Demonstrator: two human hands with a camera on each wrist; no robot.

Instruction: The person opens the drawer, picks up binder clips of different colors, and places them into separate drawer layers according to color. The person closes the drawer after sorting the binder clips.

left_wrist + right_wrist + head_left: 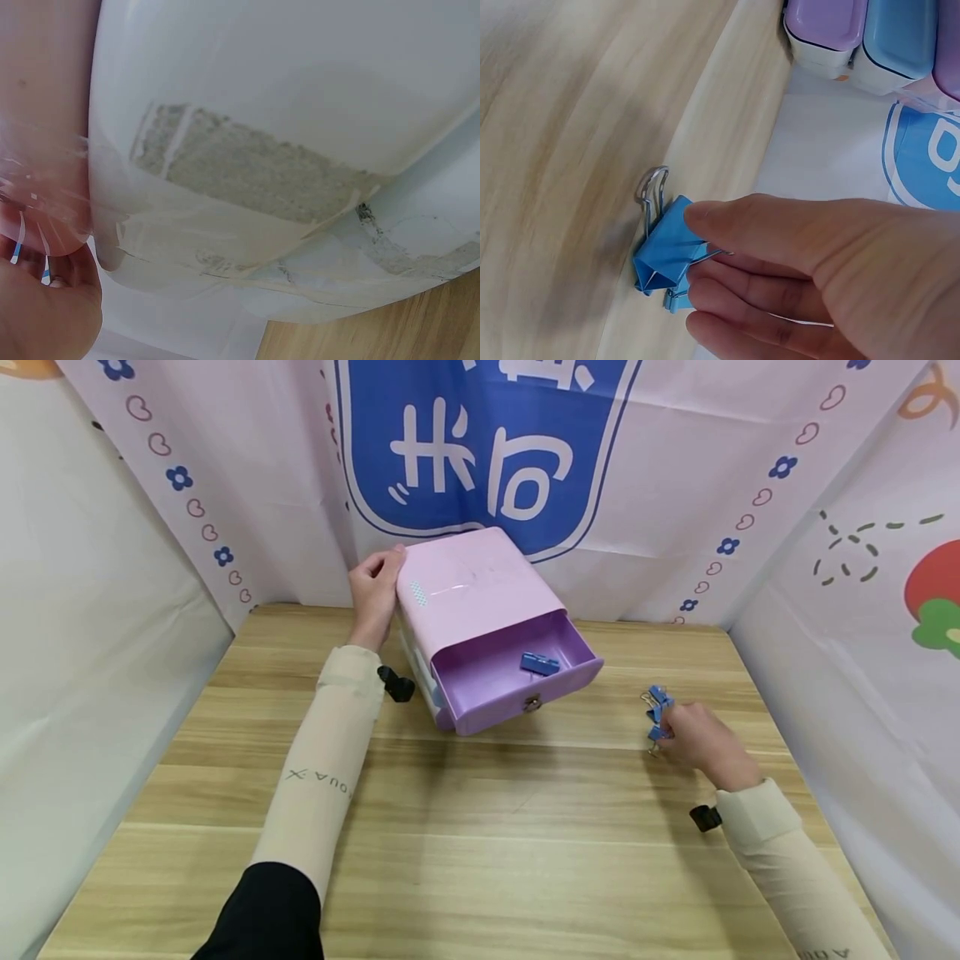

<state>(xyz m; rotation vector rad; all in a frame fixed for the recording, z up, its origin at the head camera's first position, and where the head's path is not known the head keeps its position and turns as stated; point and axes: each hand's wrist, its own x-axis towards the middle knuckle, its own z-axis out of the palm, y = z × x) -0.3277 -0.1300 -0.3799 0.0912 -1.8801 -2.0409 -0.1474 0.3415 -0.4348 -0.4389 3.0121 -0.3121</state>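
A pink drawer box (480, 581) stands toward the back of the table, its purple top drawer (491, 710) pulled out. In that drawer lies a blue binder clip (540, 663). My left hand (374, 593) grips the box at its back left corner; the left wrist view shows the box's pale side (300, 82) close up, with the fingers partly hidden. At the right of the table, my right hand (705, 743) is at several blue binder clips (657, 697). The right wrist view shows the thumb and fingers pinching one blue binder clip (664, 244), with another partly hidden behind it.
The wooden table (525, 860) is bounded by a printed white cloth (660, 477) behind and pale cloth walls at both sides. A small metal latch (532, 702) sits on the drawer's front. The open drawer juts toward the table's front.
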